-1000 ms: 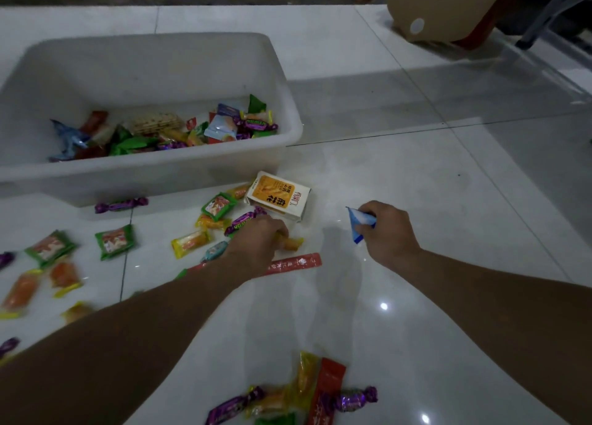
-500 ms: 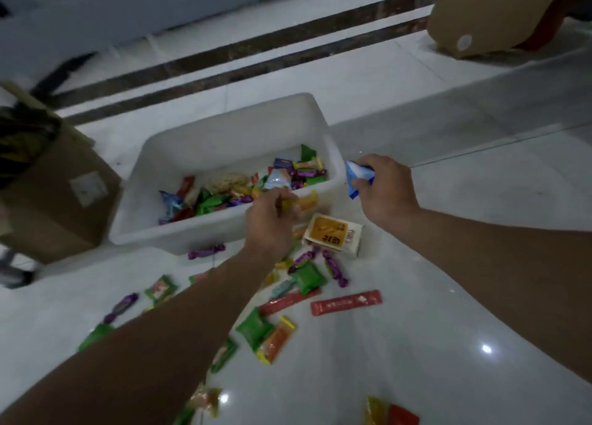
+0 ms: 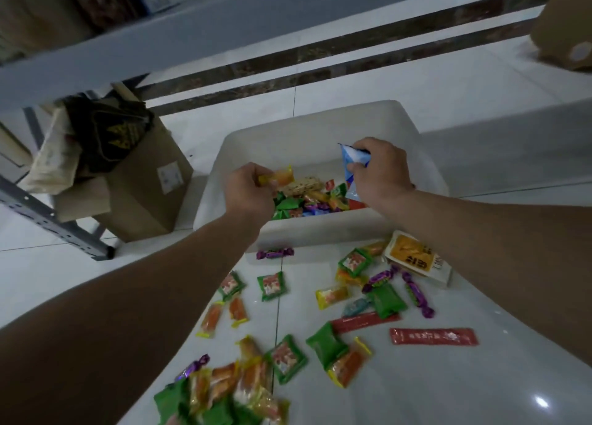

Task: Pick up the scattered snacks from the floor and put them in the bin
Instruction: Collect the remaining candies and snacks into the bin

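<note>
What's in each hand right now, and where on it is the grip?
Left hand pinches an orange-and-yellow candy by one end; right hand grips a blue-and-white packet around its middle.

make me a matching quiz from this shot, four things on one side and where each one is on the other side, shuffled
Things:
1. blue and white packet
2. orange candy
3. orange and white carton
4. cardboard box

Places:
A. on the floor left of the bin
B. held in the right hand over the bin
C. on the floor by the bin's near right corner
D. pinched in the left hand over the bin

Pairs: 1-B, 2-D, 3-C, 4-A
</note>
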Tool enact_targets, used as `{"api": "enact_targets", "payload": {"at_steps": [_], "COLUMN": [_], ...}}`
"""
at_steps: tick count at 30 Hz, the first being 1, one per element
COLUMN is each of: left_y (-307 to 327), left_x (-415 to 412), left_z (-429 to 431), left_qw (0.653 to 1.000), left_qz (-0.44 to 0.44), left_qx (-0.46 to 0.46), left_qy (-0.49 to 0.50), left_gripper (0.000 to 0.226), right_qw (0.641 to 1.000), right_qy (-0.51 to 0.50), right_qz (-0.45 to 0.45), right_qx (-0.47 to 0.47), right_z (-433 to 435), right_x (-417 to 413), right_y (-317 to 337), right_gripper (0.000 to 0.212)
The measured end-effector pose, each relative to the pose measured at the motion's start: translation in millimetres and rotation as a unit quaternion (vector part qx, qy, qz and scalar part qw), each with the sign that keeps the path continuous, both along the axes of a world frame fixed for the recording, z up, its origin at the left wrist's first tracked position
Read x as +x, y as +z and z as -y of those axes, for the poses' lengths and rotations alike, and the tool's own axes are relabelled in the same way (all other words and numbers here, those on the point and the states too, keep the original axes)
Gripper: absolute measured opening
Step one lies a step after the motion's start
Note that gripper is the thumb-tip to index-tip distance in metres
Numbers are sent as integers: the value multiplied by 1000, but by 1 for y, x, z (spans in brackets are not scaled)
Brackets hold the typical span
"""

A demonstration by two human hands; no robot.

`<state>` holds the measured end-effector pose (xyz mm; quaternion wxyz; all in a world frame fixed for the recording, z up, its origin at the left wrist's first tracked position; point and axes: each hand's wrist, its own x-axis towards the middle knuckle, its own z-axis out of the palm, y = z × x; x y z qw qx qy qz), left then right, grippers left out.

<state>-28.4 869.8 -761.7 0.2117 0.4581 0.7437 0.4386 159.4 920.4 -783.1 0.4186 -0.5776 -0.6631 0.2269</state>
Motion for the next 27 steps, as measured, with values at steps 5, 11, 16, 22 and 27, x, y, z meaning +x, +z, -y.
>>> {"api": "enact_targets", "payload": {"at_steps": [5, 11, 16, 22, 27], "left_y": [-33, -68, -68, -61, -50], "left_x": [-24, -48, -51, -48, -32], "left_z": [-10, -23, -31, -14, -1], "left_qw": [999, 993, 986, 973, 972], "left_qz": [-9, -54, -104, -172, -180], "left_qx": [-33, -102, -98, -95, -98], "left_qy": [-4, -21, -83, -117, -114], "left_gripper": [15, 12, 22, 35, 43], "right_qw": [999, 997, 993, 989, 983], "right_qy": [19, 25, -4, -6, 50], "right_qz": [30, 66, 102, 142, 174], "right_qx": [1, -12, -50, -42, -2], "right_z": [-8, -19, -28, -15, 8], "right_x": [-26, -50, -49, -41, -17], "right_y": [-10, -28, -47, -52, -38], "right_gripper": [19, 22, 38, 43, 41]}}
